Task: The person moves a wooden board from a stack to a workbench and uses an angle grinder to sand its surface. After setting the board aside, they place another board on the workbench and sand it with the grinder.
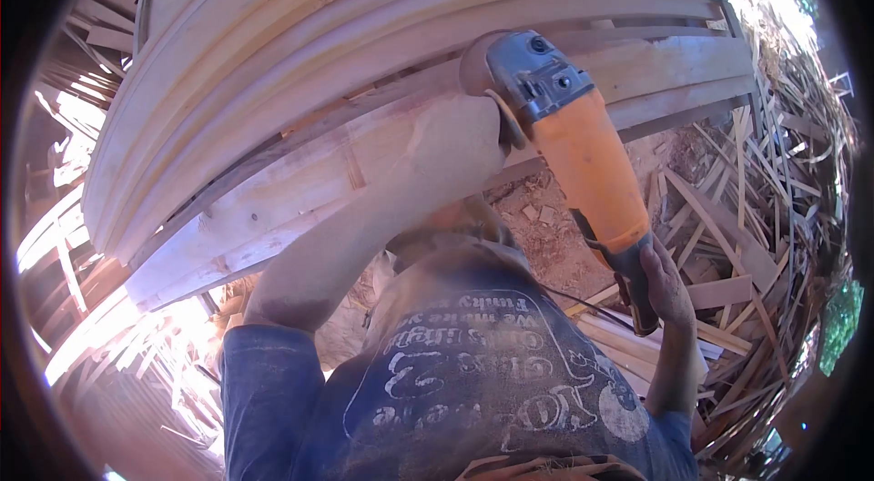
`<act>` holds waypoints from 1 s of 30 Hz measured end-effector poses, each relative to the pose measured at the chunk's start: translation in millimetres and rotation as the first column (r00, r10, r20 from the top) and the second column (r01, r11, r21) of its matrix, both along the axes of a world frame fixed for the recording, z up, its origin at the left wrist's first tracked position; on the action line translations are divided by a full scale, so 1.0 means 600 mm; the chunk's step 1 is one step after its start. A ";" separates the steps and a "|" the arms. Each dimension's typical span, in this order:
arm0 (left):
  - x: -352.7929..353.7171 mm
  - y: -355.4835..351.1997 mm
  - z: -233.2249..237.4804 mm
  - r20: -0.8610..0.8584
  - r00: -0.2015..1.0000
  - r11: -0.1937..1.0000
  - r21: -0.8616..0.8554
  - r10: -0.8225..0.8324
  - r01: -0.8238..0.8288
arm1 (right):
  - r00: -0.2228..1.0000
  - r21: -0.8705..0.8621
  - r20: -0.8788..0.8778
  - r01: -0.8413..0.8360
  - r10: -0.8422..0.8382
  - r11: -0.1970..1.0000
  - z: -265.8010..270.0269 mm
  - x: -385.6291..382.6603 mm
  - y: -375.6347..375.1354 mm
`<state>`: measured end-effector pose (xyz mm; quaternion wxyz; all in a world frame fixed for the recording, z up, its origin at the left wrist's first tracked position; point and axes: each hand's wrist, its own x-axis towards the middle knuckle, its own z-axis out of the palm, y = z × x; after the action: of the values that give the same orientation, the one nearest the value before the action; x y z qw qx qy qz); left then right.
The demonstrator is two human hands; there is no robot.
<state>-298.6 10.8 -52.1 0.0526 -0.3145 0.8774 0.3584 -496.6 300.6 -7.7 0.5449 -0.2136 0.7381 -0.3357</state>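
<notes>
An orange angle grinder [592, 167] with a grey metal gear head lies diagonally across the middle of the view. My right hand [667, 285] is wrapped around its dark rear handle. Up by the gear head, my left hand [469, 131] is closed against the tool's side, its fingers mostly hidden. The round disc [474, 67] at the tool's front overlaps the curved wooden boards. Below it, a pale board [300, 167] runs along the near side of the stack. Layered curved wooden pieces [364, 35] rise behind, their edges forming long ridges.
Loose wood strips and offcuts [719, 244] are heaped on the right, with more scraps [164, 354] at lower left. Sawdust and chips [546, 226] cover the ground beneath the boards. A dark cord [583, 303] trails near my waist.
</notes>
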 end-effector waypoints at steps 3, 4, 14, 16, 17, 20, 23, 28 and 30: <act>-0.135 0.006 -0.006 -0.163 0.983 0.996 0.002 -0.088 0.090 | 0.954 0.041 0.151 0.254 -0.257 0.966 0.009 -0.062 0.041; -0.171 0.006 -0.002 -0.155 0.979 0.991 -0.018 -0.136 0.134 | 0.939 0.076 0.121 0.315 -0.322 0.946 0.006 -0.078 0.055; -0.068 -0.005 0.005 -0.006 1.000 0.976 -0.219 -0.014 0.012 | 0.983 0.060 0.112 0.137 -0.143 0.989 -0.009 -0.006 0.010; 0.029 -0.005 0.020 0.040 0.993 0.974 -0.201 0.115 -0.105 | 0.996 0.078 0.070 -0.061 0.056 0.995 0.001 0.043 -0.033; 0.079 -0.005 0.029 0.079 0.979 0.968 -0.182 0.190 -0.173 | 0.986 0.090 0.050 -0.160 0.156 0.983 0.007 0.067 -0.058; 0.246 -0.003 -0.011 0.043 0.933 0.933 -0.055 0.358 -0.356 | 0.896 0.087 -0.028 -0.440 0.443 0.894 0.005 0.140 -0.140; 0.384 0.005 0.004 0.113 0.832 0.835 -0.168 0.544 -0.524 | 0.758 -0.026 -0.129 -0.647 0.640 0.762 -0.038 0.219 -0.208; 0.592 0.011 -0.008 0.073 0.624 0.627 -0.157 0.778 -0.763 | 0.591 -0.159 -0.013 -0.797 0.806 0.582 -0.033 0.360 -0.336; 0.636 0.015 0.015 0.165 0.534 0.559 -0.232 0.829 -0.796 | 0.501 -0.242 0.016 -0.838 0.866 0.489 -0.053 0.410 -0.373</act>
<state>83.0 20.0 -43.2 -0.0282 -0.7325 0.6363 0.2406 -250.4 76.6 -39.5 0.6633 -0.5818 0.4581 -0.1086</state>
